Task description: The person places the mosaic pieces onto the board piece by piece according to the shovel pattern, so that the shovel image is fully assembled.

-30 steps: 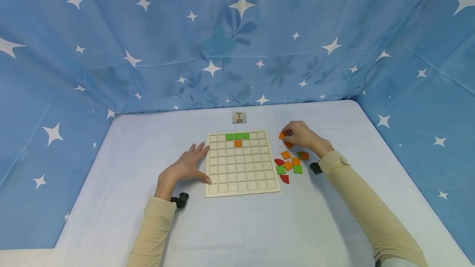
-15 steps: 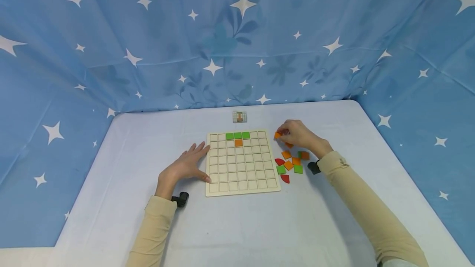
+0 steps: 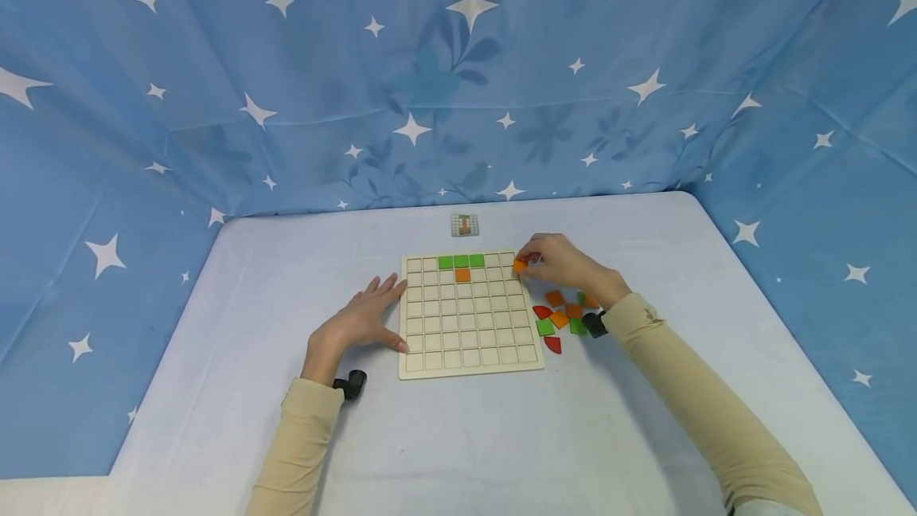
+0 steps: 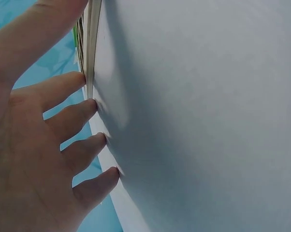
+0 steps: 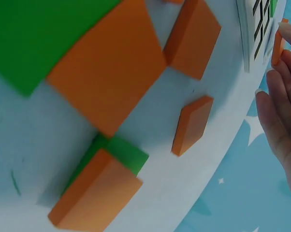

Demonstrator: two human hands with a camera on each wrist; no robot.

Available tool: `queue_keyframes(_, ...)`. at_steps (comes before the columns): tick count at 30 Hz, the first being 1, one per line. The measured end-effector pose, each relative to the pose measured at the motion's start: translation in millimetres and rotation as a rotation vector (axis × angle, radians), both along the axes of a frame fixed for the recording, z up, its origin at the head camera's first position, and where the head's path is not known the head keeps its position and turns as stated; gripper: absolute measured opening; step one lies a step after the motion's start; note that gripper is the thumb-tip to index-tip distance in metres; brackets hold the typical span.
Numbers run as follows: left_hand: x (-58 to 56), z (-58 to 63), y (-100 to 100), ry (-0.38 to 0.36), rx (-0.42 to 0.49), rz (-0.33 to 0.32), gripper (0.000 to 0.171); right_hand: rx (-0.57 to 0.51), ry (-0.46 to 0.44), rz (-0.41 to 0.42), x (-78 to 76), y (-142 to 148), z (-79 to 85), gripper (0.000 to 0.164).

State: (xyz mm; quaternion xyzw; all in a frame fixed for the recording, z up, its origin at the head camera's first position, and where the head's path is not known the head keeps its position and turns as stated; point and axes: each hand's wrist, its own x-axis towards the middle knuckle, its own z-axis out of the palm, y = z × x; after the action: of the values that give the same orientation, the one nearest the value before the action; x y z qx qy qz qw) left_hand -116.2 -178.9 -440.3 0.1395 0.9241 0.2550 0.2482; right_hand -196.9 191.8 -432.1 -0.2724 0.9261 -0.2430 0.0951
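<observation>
A person's left hand point(image 3: 361, 321) is lying with fingers spread wide, thumb and index finger touching the left edge of a cream, gridded square board point(image 3: 466, 323) on a white-covered worktop point(image 3: 458, 436). The right hand point(image 3: 560, 261), forearm slanting from lower right, is pinching a small flat orange tile point(image 3: 520, 267) at the board's far right corner.

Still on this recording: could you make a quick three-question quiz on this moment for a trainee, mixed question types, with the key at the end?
1. Multiple choice: what colour is the tile pinched by the right hand?
A) red
B) orange
C) green

2. True or false: in the head view, three green tiles sit side by side in the top row of the board.

3. Fill in: the left hand touches the board's ____ edge.

Key: 1 B; 2 true; 3 left.
</observation>
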Motion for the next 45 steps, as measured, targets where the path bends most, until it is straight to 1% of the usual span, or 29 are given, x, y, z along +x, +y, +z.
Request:
queue_keyframes(8, 0.4, 0.6, 0, -0.001, 0.002, 0.003, 0.115, -0.033, 0.024, 0.045, 2.2, -12, -1.0, 0.023)
queue_keyframes(12, 0.0, 0.3, 0, 0.003, 0.0, 0.002, 0.116, -0.03, 0.008, 0.048, 3.6, -18, 1.4, 0.022)
queue_keyframes(20, -0.6, 0.7, -2, 0.002, -0.002, 0.004, 0.116, -0.012, -0.037, 0.081, 2.3, -34, 1.3, 0.021)
queue_keyframes(25, -0.1, 1.0, -2, -0.004, 0.003, 0.003, 0.117, -0.001, -0.038, 0.108, 0.9, -41, -1.1, 0.023)
queue_keyframes(30, 0.0, 1.2, -1, -0.002, 0.01, 0.004, 0.116, -0.004, -0.055, 0.115, 2.2, -47, -1.3, 0.023)
queue_keyframes(37, -0.2, 0.8, -1, -0.002, 0.011, 0.003, 0.117, 0.013, -0.037, 0.143, 2.5, -58, -1.7, 0.023)
queue_keyframes(45, 0.1, 1.6, -1, -0.01, 0.018, 0.011, 0.117, 0.023, -0.066, 0.17, 1.0, -67, -5.9, 0.027)
